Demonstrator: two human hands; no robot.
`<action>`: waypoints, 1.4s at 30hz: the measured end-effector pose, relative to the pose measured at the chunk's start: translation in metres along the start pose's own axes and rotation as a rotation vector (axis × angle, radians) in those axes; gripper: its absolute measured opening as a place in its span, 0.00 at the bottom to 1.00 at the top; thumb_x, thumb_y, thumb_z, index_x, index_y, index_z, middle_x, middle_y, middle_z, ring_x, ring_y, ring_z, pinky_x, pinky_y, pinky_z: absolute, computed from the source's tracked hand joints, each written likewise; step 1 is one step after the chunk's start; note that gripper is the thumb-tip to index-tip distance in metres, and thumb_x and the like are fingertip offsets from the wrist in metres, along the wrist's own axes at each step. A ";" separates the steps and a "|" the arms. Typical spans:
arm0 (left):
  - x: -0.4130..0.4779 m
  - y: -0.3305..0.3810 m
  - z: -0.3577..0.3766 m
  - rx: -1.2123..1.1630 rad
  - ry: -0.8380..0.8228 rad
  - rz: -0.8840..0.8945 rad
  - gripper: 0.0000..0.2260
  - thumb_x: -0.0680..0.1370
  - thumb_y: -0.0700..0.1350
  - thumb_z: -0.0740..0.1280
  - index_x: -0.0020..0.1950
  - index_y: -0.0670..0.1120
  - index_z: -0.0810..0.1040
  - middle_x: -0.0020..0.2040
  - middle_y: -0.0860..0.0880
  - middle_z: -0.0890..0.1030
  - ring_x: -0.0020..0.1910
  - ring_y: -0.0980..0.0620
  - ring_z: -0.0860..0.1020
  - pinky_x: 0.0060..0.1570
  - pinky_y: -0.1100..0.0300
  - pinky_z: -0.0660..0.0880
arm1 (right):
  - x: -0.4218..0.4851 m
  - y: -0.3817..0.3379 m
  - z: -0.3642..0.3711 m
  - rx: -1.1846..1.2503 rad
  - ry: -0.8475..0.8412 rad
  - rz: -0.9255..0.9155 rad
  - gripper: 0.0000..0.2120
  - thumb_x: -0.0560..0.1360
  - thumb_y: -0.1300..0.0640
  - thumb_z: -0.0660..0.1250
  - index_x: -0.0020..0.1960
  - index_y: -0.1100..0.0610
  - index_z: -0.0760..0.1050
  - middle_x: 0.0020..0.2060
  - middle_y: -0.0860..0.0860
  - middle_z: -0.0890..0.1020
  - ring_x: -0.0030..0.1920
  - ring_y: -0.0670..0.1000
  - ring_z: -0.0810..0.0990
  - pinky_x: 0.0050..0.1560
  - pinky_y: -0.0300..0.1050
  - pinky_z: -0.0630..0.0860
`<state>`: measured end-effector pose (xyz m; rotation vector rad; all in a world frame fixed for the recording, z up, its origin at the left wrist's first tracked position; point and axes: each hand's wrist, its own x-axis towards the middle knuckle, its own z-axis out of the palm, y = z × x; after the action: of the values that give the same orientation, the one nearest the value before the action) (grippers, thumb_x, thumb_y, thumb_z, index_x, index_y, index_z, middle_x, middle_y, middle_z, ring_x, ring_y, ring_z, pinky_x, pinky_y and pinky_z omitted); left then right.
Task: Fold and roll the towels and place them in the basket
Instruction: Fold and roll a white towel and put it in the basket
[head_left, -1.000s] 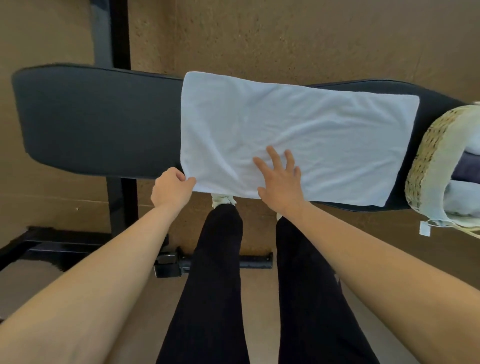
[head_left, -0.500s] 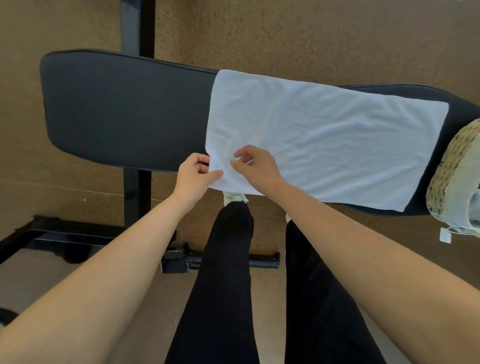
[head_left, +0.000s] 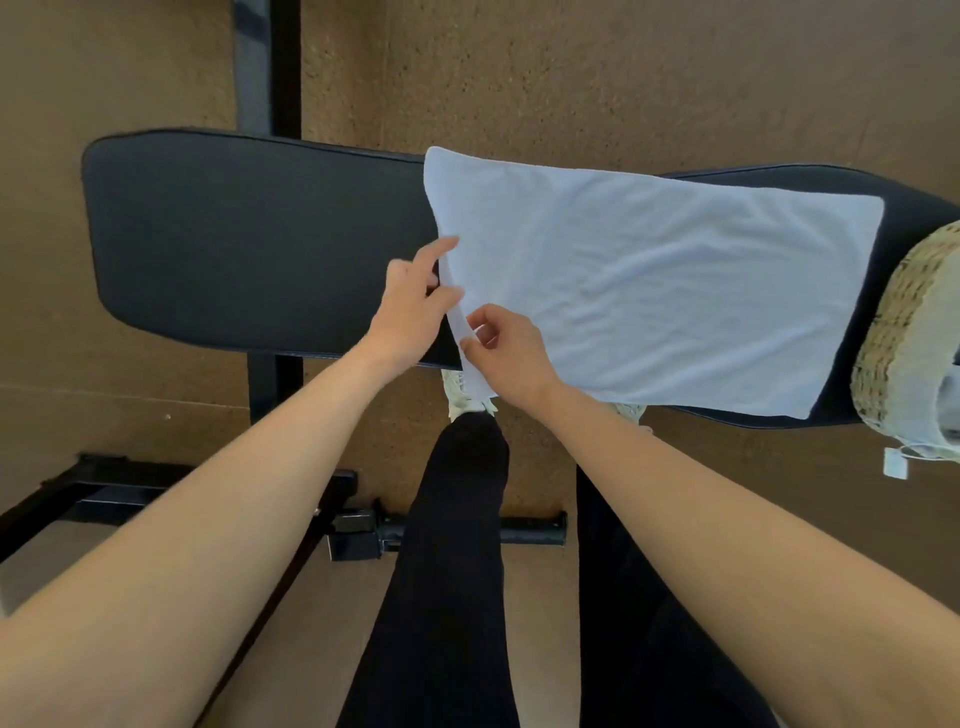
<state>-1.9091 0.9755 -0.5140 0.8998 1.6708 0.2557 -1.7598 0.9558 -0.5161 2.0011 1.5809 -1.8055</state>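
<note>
The black padded bench (head_left: 249, 244) lies crosswise over a brown floor. Half a second ago the left hand (head_left: 415, 306) was pinching the towel's near left corner. It is now further up the left edge, holding that edge between thumb and curled fingers, with the index finger stretched out along it. The right hand (head_left: 511, 353), which a second ago lay flat with spread fingers on the cloth, now pinches the near left corner between thumb and forefinger, just beside the left hand. This corner is lifted slightly off the pad. The white towel (head_left: 665, 280) lies spread over the right half of the bench, lightly creased. The woven basket (head_left: 898, 322) stands at the bench's right end. A small white tag (head_left: 894, 462) hangs from its pale lining; any writing on it is too small to read.
</note>
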 end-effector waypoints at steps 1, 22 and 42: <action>0.010 0.009 0.002 0.100 -0.028 0.009 0.19 0.85 0.48 0.60 0.76 0.60 0.67 0.62 0.48 0.66 0.58 0.52 0.71 0.61 0.61 0.66 | -0.003 0.001 -0.004 0.007 -0.005 -0.010 0.09 0.80 0.57 0.68 0.60 0.55 0.77 0.43 0.47 0.79 0.41 0.43 0.77 0.43 0.36 0.73; 0.034 0.191 0.196 0.148 0.069 0.317 0.14 0.83 0.41 0.63 0.68 0.47 0.79 0.57 0.53 0.80 0.50 0.58 0.76 0.50 0.69 0.73 | -0.101 0.175 -0.183 0.293 0.307 0.205 0.05 0.81 0.55 0.67 0.52 0.53 0.81 0.41 0.49 0.83 0.41 0.48 0.81 0.45 0.44 0.80; 0.040 0.272 0.392 0.656 -0.240 0.424 0.20 0.85 0.46 0.59 0.77 0.51 0.70 0.69 0.50 0.76 0.69 0.47 0.69 0.64 0.54 0.70 | -0.123 0.312 -0.249 0.303 0.543 0.422 0.08 0.84 0.57 0.61 0.48 0.56 0.75 0.38 0.48 0.76 0.40 0.49 0.74 0.39 0.42 0.67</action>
<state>-1.4408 1.0754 -0.5041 1.7079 1.3335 -0.1316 -1.3505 0.8740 -0.5203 2.8735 0.8589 -1.4826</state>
